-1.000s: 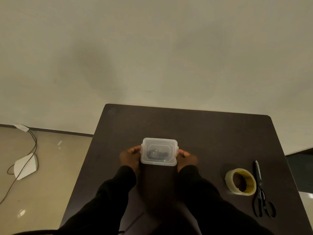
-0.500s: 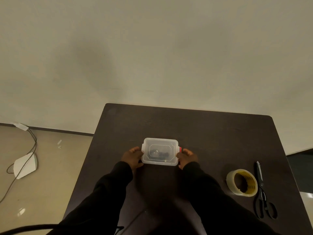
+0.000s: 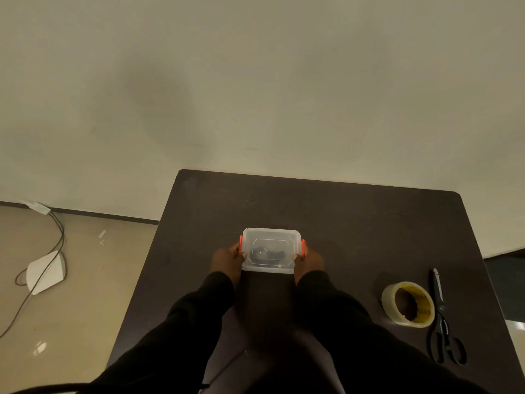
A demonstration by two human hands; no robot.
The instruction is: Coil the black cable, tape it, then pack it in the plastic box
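A small clear plastic box (image 3: 271, 237) with its lid on stands at the middle of the dark table (image 3: 355, 223). Through the lid the coiled black cable (image 3: 268, 253) shows as a dark bundle. Red clips sit on both short sides of the box. My left hand (image 3: 227, 261) presses against the left side, its thumb on the lid's corner below the left clip. My right hand (image 3: 308, 261) holds the right side the same way, fingers at the right clip.
A roll of clear tape (image 3: 408, 304) with a yellow core lies at the right of the table, black scissors (image 3: 443, 322) just beyond it near the right edge. On the floor at the left lie a white device (image 3: 45, 271) and cables.
The red clips, hidden a second ago, have come into view on both sides of the box. Both hands have shifted slightly along the box's sides.
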